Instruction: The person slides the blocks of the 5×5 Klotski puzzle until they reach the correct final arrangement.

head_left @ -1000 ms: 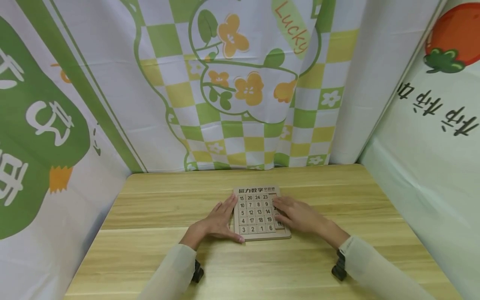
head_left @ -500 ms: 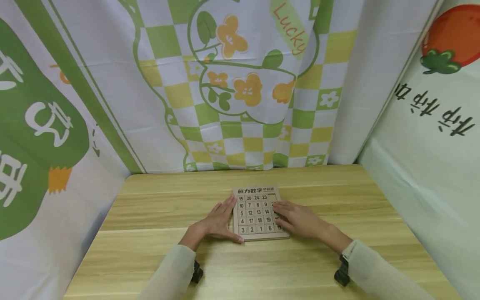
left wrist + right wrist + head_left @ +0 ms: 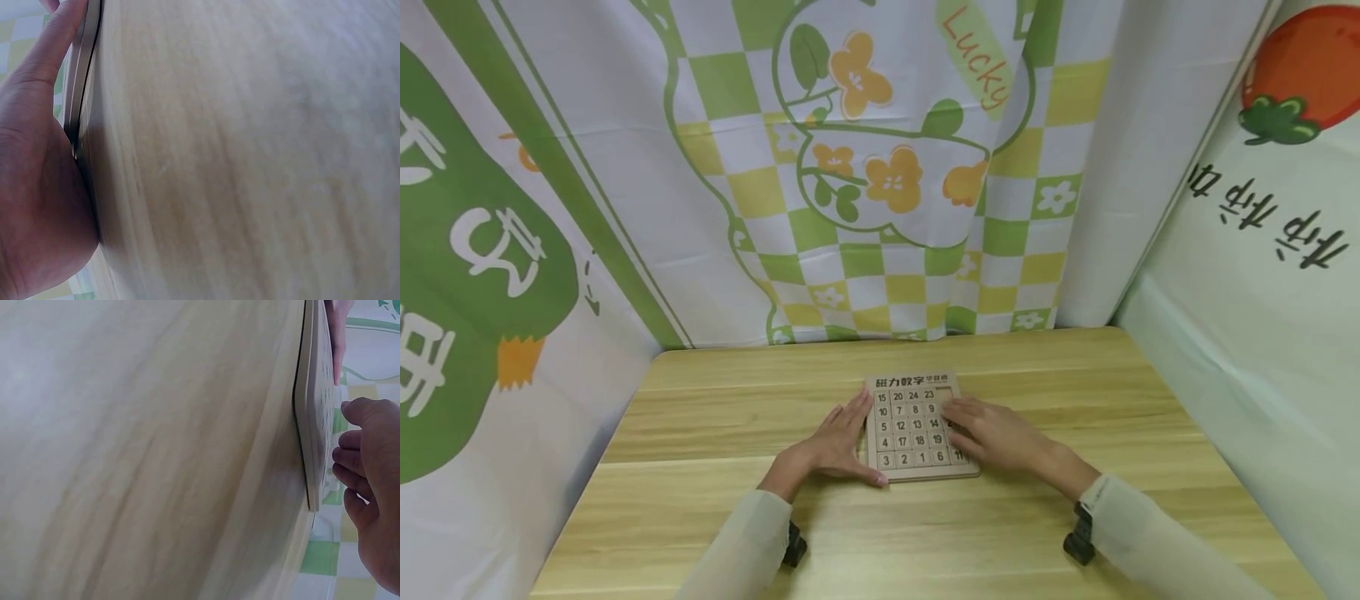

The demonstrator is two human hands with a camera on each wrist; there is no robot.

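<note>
A wooden number slide puzzle lies flat on the table, its square tiles in rows below printed lettering. My left hand rests along its left side, fingers straight at the upper left edge and thumb at the lower left corner. Over the right-hand column sits my right hand, its fingers lightly bent and the fingertips at the tiles there. It hides most of that column, though the 11 tile shows at the bottom. A dark slot appears at the column's top. In the right wrist view, the thumb and fingertips hover at the board's face.
The wood-grain table extends around the puzzle on all sides. A patterned curtain hangs at its back edge, with printed cloth at the right side. Each wrist bears a small black camera mount.
The 11 tile has slid down into line with the 6 at the bottom row. My right hand dipped slightly with it, then shifted a little left. The left hand stays put.
</note>
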